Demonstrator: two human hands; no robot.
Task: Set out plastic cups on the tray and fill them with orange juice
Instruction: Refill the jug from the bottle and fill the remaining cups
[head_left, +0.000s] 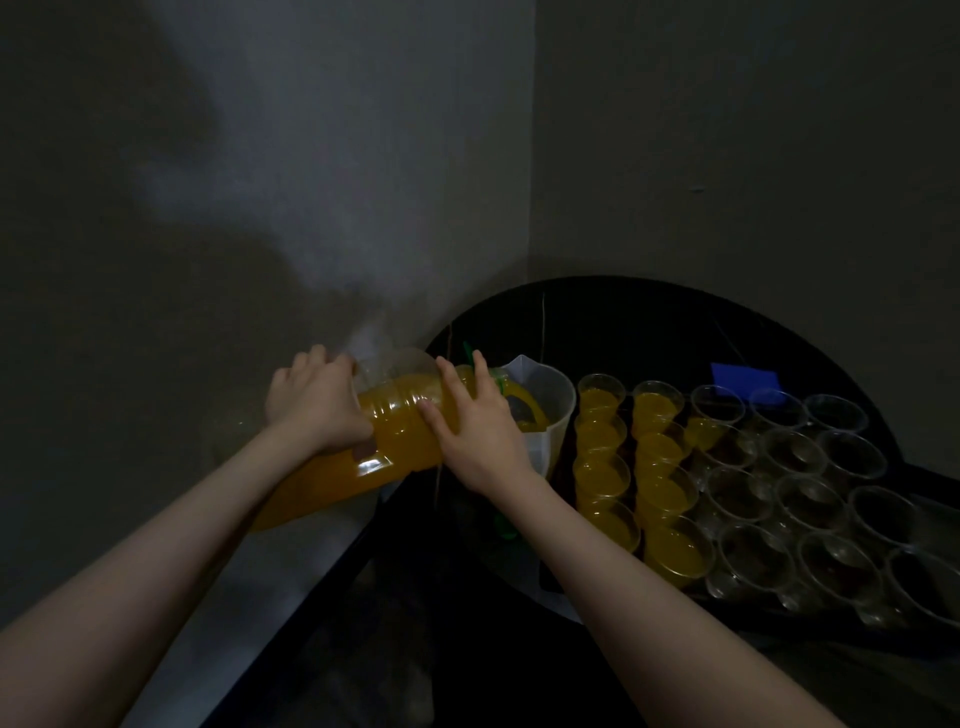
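A large clear bottle of orange juice (400, 431) lies tipped on its side, its neck over a translucent white jug (550, 395). Juice streams from the neck into the jug. My left hand (311, 405) grips the bottle's base end. My right hand (472, 415) holds the bottle near its shoulder, fingers spread over the top. On the dark tray (727, 597) stand rows of clear plastic cups. The two left rows (605, 467) hold orange juice, and the cups to the right (810, 499) are without juice.
The tray sits on a round black table (623, 322) in a dim corner between two grey walls. A blue card (743, 375) lies behind the cups. A green cap or lid (504, 525) lies near the jug's foot.
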